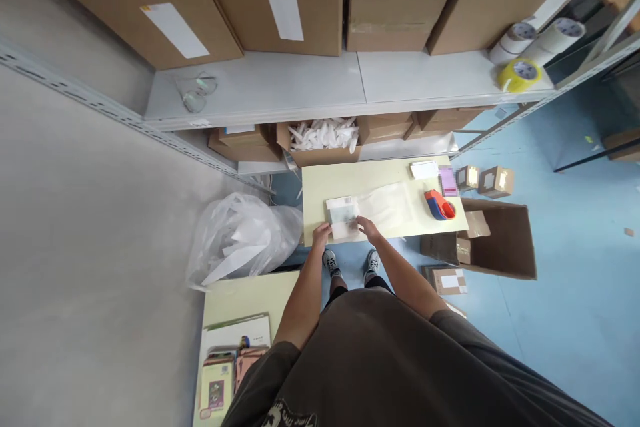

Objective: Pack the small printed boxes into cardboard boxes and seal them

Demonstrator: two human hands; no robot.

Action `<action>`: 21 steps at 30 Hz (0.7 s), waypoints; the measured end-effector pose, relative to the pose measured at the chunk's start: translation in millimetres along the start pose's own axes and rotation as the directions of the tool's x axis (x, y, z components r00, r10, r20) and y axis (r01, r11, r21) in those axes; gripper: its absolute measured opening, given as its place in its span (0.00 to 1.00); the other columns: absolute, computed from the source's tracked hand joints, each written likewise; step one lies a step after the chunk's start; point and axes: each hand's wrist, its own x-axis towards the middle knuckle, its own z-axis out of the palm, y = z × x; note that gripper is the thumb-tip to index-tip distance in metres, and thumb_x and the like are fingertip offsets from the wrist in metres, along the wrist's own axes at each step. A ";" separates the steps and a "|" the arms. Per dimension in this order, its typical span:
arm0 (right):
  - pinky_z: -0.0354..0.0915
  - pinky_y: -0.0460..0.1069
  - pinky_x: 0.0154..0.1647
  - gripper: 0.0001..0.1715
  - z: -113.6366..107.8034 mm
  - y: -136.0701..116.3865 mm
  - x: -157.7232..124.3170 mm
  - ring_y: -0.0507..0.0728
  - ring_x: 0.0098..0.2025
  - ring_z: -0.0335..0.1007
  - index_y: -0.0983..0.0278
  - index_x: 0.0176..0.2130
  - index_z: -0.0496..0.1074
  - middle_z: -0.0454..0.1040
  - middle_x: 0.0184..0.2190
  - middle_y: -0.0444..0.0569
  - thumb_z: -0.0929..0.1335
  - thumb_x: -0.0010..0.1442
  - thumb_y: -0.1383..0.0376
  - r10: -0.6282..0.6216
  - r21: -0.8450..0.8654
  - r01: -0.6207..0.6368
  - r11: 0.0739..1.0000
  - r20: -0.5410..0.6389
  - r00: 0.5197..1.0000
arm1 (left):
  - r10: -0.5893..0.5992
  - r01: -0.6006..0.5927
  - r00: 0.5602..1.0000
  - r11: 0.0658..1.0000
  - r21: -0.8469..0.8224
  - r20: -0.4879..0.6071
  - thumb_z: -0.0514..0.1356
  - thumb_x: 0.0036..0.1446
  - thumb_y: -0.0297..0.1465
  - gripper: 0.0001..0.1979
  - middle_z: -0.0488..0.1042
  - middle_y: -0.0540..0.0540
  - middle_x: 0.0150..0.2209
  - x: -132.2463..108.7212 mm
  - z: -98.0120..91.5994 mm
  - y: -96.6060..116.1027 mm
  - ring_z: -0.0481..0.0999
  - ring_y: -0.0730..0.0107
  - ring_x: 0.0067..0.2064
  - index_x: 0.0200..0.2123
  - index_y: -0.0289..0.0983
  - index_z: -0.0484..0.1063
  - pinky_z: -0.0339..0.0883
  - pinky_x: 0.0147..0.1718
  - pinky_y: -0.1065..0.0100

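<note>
A small white packet with a greenish label [342, 215] lies near the front edge of a pale yellow table [350, 180]. My left hand [321, 235] rests on the packet's left corner, fingers curled against it. My right hand [369, 227] presses on its right side with fingers bent. A clear plastic bag [390, 205] lies flat just right of the packet. Both forearms reach down from my body over the table's near edge.
A red and blue tape dispenser [440, 205] and white cards [424, 169] sit on the table's right side. An open cardboard box [493, 240] stands right of it. A bag of scrap plastic [240, 237] lies left. Shelves with boxes [280, 0] and tape rolls [520, 72] stand behind.
</note>
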 end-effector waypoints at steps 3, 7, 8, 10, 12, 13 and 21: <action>0.57 0.65 0.74 0.34 16.0 -5.5 6.5 0.65 0.77 0.55 0.54 0.64 0.74 0.64 0.74 0.54 0.66 0.65 0.44 0.052 0.067 -0.060 0.996 0.112 0.992 | 0.059 -0.054 0.996 0.995 -0.081 0.065 0.74 0.47 0.33 0.27 0.83 0.41 0.42 -3.4 -18.5 10.4 0.83 0.61 0.43 0.52 0.33 0.80 0.76 0.44 0.63; 0.54 0.65 0.75 0.37 33.3 -12.3 13.5 0.65 0.77 0.55 0.56 0.65 0.73 0.62 0.75 0.57 0.65 0.65 0.43 0.096 0.076 -0.114 0.991 0.207 0.974 | 0.194 -0.192 0.975 0.981 -0.027 0.104 0.72 0.51 0.35 0.27 0.81 0.37 0.52 -13.3 -19.9 26.2 0.83 0.59 0.47 0.56 0.37 0.78 0.77 0.44 0.62; 0.53 0.65 0.75 0.37 34.5 -14.3 13.8 0.65 0.77 0.56 0.56 0.65 0.73 0.63 0.74 0.57 0.66 0.64 0.43 0.100 0.066 -0.115 0.991 0.198 0.975 | 0.239 -0.243 0.966 0.970 0.027 0.100 0.72 0.52 0.34 0.26 0.81 0.37 0.54 -16.3 -14.5 30.2 0.83 0.58 0.48 0.55 0.38 0.78 0.77 0.45 0.62; 0.53 0.66 0.76 0.38 30.5 -19.0 11.6 0.66 0.75 0.59 0.55 0.66 0.73 0.66 0.73 0.56 0.66 0.64 0.43 0.087 0.046 -0.093 0.995 0.130 0.988 | 0.323 -0.334 0.942 0.930 0.156 0.090 0.71 0.52 0.32 0.23 0.82 0.38 0.53 -22.7 3.9 37.1 0.82 0.58 0.50 0.52 0.38 0.79 0.76 0.48 0.61; 0.54 0.66 0.75 0.37 17.6 -24.0 5.3 0.66 0.74 0.62 0.55 0.65 0.73 0.68 0.71 0.55 0.65 0.64 0.42 0.041 0.053 -0.043 0.998 0.049 0.998 | 0.375 -0.386 0.922 0.882 0.270 0.095 0.72 0.53 0.31 0.22 0.82 0.39 0.51 -28.6 31.0 40.4 0.83 0.58 0.49 0.53 0.39 0.78 0.75 0.49 0.62; 0.56 0.65 0.74 0.37 8.4 -26.3 0.7 0.66 0.73 0.63 0.54 0.65 0.74 0.69 0.71 0.54 0.65 0.64 0.42 0.006 0.063 -0.007 0.998 0.022 1.000 | 0.385 -0.398 0.917 0.862 0.314 0.106 0.72 0.53 0.31 0.24 0.82 0.39 0.51 -31.0 46.9 40.2 0.83 0.58 0.48 0.54 0.39 0.78 0.75 0.49 0.62; 0.62 0.62 0.70 0.38 -60.7 -38.1 -31.0 0.67 0.75 0.60 0.55 0.62 0.78 0.69 0.71 0.55 0.68 0.62 0.39 -0.190 -0.016 0.189 0.982 -0.107 0.976 | 0.264 -0.399 0.904 0.802 0.444 0.336 0.68 0.57 0.29 0.10 0.82 0.31 0.51 -27.0 141.8 19.7 0.78 0.46 0.58 0.43 0.34 0.81 0.67 0.60 0.53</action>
